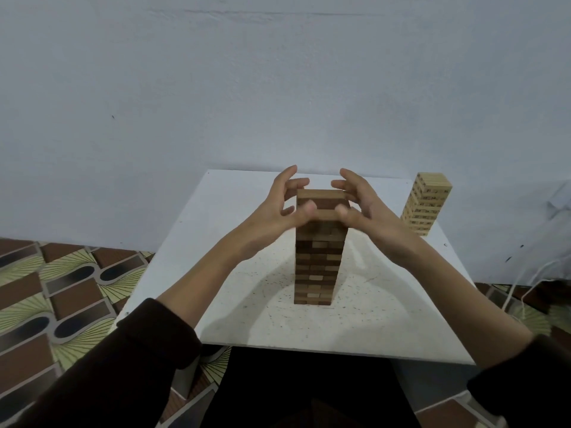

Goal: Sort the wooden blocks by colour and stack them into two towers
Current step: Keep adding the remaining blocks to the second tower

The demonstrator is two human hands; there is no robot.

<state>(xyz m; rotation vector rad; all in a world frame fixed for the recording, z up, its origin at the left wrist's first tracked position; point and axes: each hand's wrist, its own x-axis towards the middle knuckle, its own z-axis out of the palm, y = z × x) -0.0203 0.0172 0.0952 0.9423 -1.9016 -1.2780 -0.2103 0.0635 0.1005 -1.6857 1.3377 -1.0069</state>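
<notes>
A tall tower of mixed dark-brown and light wooden blocks [318, 264] stands upright in the middle of the white table [241, 307]. Both hands are at its top layer [321, 199]. My left hand [278, 208] curls round the left end, its thumb pressed on the front light block. My right hand [367, 211] mirrors it on the right end, thumb on the same front block and fingers arched over the back. A second, shorter tower of pale blocks [425, 205] stands at the table's far right corner.
A plain wall rises close behind the table. Patterned floor tiles [61, 288] lie to the left. White cords [522, 288] hang off to the right of the table. My dark sleeves cover both forearms near the table's front edge.
</notes>
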